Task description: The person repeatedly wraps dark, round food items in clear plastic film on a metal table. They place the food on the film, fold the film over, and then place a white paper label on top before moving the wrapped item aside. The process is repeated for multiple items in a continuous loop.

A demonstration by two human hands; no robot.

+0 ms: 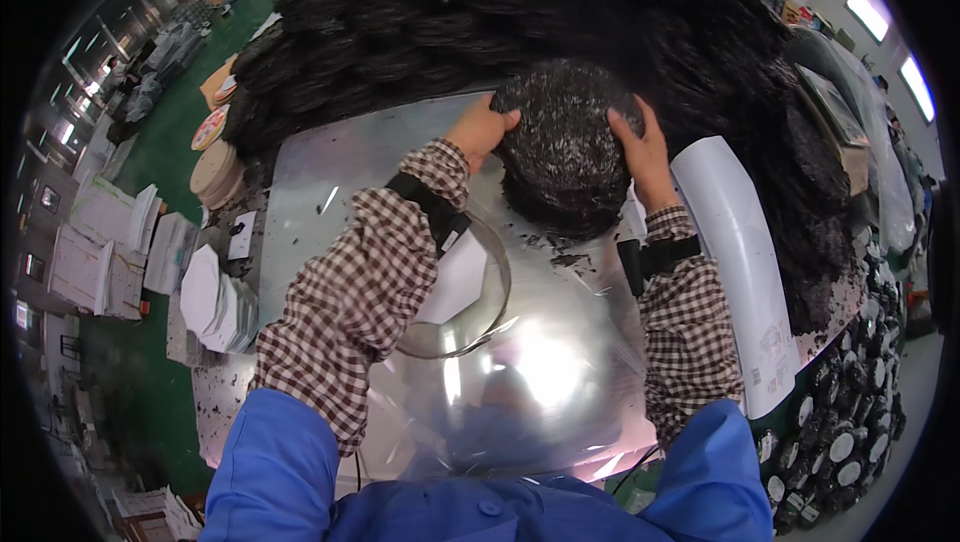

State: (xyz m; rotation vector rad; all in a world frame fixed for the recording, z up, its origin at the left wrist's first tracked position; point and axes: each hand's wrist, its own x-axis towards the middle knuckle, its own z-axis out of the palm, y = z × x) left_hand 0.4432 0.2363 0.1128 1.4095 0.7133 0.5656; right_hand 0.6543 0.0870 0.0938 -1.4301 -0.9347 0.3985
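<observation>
My left hand (482, 129) and my right hand (643, 150) grip opposite sides of a round, flat black cake of dried, seaweed-like sheets (566, 118). It is tilted above more dark round sheets (559, 216) on the shiny metal work surface (360, 141). Black crumbs lie just below them. Nearer to me, a metal ring (504, 279) lies around a white many-sided paper sheet (459, 283), partly hidden by my left sleeve. A large heap of the black sheets (390, 39) rises behind and to the right of my hands.
A curved white plastic film roll or sheet (739, 264) lies on the right. On the left stand stacked white paper pieces (214, 302) and round tan discs (216, 173). Many wrapped dark round packs (832, 422) are piled at the lower right. A box (836, 111) rests on the heap.
</observation>
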